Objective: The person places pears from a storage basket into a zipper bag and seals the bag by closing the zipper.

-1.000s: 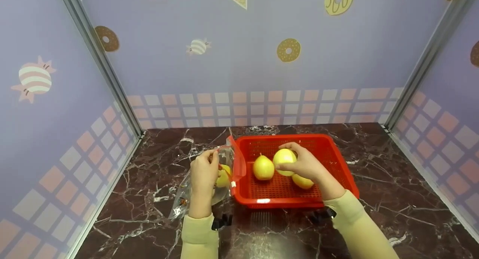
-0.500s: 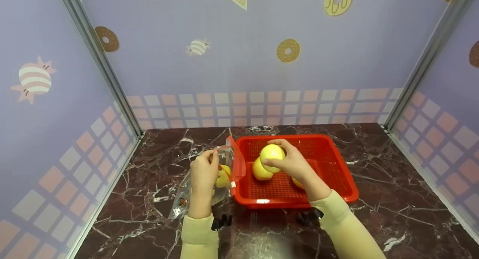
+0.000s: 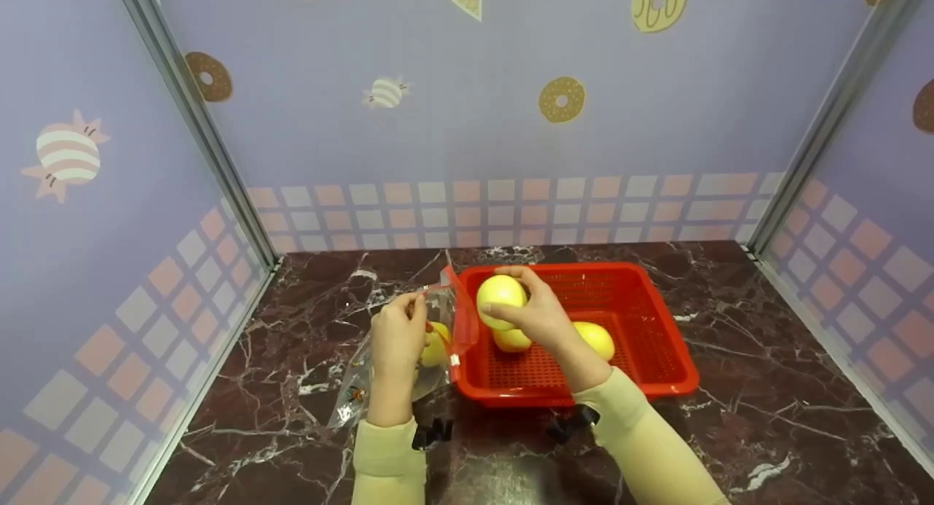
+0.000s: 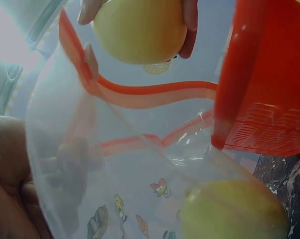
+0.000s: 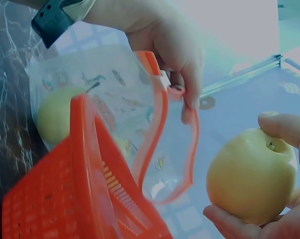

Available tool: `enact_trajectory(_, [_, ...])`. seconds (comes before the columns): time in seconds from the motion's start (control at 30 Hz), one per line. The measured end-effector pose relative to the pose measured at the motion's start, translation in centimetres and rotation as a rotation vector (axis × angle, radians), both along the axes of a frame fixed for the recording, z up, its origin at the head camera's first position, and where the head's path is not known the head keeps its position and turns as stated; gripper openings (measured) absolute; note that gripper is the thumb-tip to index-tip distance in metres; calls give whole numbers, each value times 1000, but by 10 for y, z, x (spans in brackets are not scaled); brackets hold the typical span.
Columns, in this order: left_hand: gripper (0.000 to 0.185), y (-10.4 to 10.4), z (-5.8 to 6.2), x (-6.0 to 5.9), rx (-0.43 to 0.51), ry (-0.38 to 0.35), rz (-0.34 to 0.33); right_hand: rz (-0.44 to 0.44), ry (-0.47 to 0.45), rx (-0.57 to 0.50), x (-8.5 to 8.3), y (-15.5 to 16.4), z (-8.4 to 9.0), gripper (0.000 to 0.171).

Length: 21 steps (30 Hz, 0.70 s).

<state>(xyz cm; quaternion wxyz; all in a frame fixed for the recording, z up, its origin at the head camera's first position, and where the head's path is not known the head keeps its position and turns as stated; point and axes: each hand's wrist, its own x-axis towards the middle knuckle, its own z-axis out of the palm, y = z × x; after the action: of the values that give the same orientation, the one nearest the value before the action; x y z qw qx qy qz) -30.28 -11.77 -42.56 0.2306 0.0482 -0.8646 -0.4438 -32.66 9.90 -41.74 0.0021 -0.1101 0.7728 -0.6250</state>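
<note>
**Smooth, round yellow pear (image 3: 500,297) held over the basket, next to a see-through bag**

From my station, I have the right hand (image 3: 538,311) gripping that pear, thumb on one side and fingers on the other, clamped firmly enough that it hangs clear of everything below. It sits over the left end of the rectangular, perforated red plastic basket (image 3: 511,393), near the bag's mouth but outside it. My right wrist view shows the short stem stub on top.

My left hand (image 3: 396,333) pinches the red edge of the clear plastic bag with small coloured prints (image 3: 467,322); thumb and fingers are together on that band, and the mouth stands open. A yellow pear inside the bag (image 3: 435,344) lies low against the clear film. The bag's red edge meets the basket's left rim.

In the basket I count two more: a yellow pear partly hidden beneath the held one (image 3: 512,341), and another yellow pear to its right (image 3: 595,339). Everything stands on a dark red, white-veined marbled tabletop (image 3: 277,374).
</note>
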Motion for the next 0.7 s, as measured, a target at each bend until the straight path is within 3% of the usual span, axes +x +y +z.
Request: enact_trajectory(0.7, [25,1,-1,-1,-20,-28,4,31,15,-24,-9,-45,-11,62])
